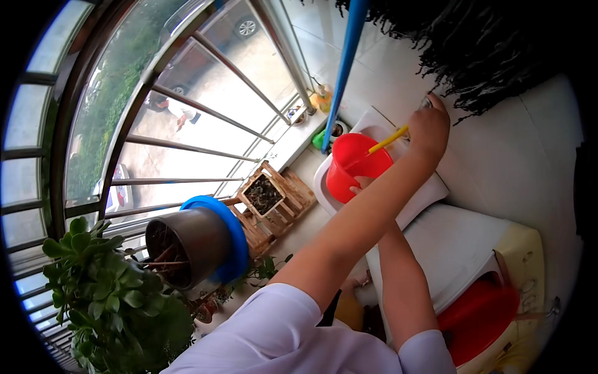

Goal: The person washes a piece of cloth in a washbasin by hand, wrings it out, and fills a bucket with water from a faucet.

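Note:
My left hand [430,128] reaches across to the upper right, with its fingers curled round a small metal tap [427,101]. A yellow tube [389,139] comes out from beside this hand and slants down into a red bucket [339,174]. My right hand [362,183] lies below, under the crossing left forearm, with its fingers at the near rim of the bucket. The bucket tilts in the white sink [322,187]. What is inside it is hard to make out.
A blue pole [344,68] and black mop strands [445,50] hang above. To the right stands a white machine [455,234] with a red basin [479,318]. Left are a succulent [106,293], a dark pot [205,243], a wooden planter [254,215] and window bars [193,148]; a person [177,111] is outside.

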### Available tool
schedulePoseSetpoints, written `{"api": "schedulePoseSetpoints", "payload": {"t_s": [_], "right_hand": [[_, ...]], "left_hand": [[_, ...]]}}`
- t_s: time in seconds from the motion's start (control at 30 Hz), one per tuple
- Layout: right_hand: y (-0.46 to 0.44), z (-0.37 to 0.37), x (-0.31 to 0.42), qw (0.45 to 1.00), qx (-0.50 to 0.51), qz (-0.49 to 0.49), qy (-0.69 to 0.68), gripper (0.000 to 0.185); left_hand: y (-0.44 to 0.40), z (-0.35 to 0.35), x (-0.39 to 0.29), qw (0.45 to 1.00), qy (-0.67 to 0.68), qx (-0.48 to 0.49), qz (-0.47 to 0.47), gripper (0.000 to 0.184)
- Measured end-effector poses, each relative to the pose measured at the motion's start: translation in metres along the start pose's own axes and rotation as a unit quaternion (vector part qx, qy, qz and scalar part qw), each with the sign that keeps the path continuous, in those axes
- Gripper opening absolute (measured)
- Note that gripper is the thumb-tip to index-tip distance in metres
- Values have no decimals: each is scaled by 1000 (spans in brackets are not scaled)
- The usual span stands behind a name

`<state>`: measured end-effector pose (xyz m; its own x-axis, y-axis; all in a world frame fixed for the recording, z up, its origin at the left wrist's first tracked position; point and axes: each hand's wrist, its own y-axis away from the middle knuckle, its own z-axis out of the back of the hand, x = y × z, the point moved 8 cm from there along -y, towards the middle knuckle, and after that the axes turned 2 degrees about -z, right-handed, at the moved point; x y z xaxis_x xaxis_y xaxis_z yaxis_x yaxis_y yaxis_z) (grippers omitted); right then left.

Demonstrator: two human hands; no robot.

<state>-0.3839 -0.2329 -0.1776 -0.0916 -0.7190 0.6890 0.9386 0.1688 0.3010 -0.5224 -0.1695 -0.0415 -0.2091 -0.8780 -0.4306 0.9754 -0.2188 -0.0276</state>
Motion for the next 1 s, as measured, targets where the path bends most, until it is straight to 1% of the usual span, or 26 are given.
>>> {"api": "schedulePoseSetpoints", "payload": {"t_s": [0.03, 0.1, 0.13, 0.17, 0.2, 0.23, 0.27, 0.3, 0.33, 0.37, 0.4, 0.43, 0.47, 0.5, 0.53, 0.57, 0.6, 0.63, 0.67, 0.77, 0.8, 0.83, 0.9, 0.93, 0.97, 1.0], "right_hand": [[4, -4, -12, 999, -21, -9, -44, 32], [-4, -11, -11, 999, 28, -19, 30, 30], [-2, -13, -15, 999, 24, -25, 32, 30], [0, -20, -33, 980, 7, -98, -175, 29], [-7, -27, -37, 976, 12, -101, -192, 33], [-14, -33, -41, 972, 17, -104, -208, 38], [-21, -39, -45, 968, 22, -107, -224, 43], [-26, -30, -46, 984, 86, -130, 83, 34], [-25, -31, -55, 984, 82, -138, 82, 34], [-29, -33, -57, 991, 56, -75, 100, 25], [-30, -36, -58, 992, 32, -11, 118, 17], [-29, -38, -68, 992, 28, -15, 118, 17], [-27, -39, -72, 990, 11, 10, 143, 19], [-27, -37, -71, 985, -6, 36, 168, 21], [-28, -37, -75, 985, -8, 32, 168, 21], [-28, -40, -79, 984, 27, 15, 175, 21], [-27, -43, -84, 981, 62, -3, 181, 20], [-26, -42, -85, 981, 62, -9, 185, 20], [-24, -42, -85, 979, 71, -6, 189, 21], [-20, -45, -94, 978, 76, -3, 194, 20], [-18, -47, -96, 979, 72, 5, 189, 20], [-17, -47, -98, 979, 73, 4, 188, 20], [-17, -43, -94, 984, 46, 28, 167, 18], [-19, -44, -92, 985, 46, 30, 164, 18], [-21, -44, -87, 985, 34, 48, 165, 17], [-23, -43, -81, 984, 22, 65, 166, 16]], "left_hand": [[-2, 1, -1, 1000, -6, 10, 1, 56], [-4, -1, -2, 999, -13, 31, 10, 55], [-4, -1, 0, 999, -8, 33, 3, 55], [-3, -1, 5, 1000, 10, 20, -4, 51], [-1, 2, 11, 1000, 28, 5, -10, 48], [7, 6, 27, 994, 110, -25, 15, 43], [10, -8, 56, 943, 317, -5, 98, 40], [23, -19, 83, 836, 514, 16, 191, 39], [35, -30, 116, 793, 559, -51, 238, 34], [46, -44, 149, 793, 542, -135, 242, 29], [56, -79, 186, 814, 501, -135, 260, 25], [71, -110, 206, 792, 520, -79, 310, 22], [87, -128, 208, 735, 561, -35, 378, 18], [98, -150, 209, 689, 589, -2, 422, 17], [107, -173, 209, 638, 613, 33, 465, 16], [105, -188, 210, 637, 615, 38, 463, 16], [110, -210, 208, 574, 638, 56, 510, 17], [118, -231, 205, 507, 656, 74, 554, 17], [118, -247, 205, 443, 695, 75, 561, 18], [112, -269, 215, 429, 728, 92, 527, 17], [113, -268, 219, 448, 706, 87, 541, 9], [115, -267, 219, 448, 705, 87, 543, 9], [102, -246, 235, 649, 617, 66, 441, 6], [98, -254, 253, 737, 557, 108, 369, 12], [101, -242, 252, 738, 555, 105, 369, 12], [100, -198, 251, 895, 330, 64, 292, 17]]}}
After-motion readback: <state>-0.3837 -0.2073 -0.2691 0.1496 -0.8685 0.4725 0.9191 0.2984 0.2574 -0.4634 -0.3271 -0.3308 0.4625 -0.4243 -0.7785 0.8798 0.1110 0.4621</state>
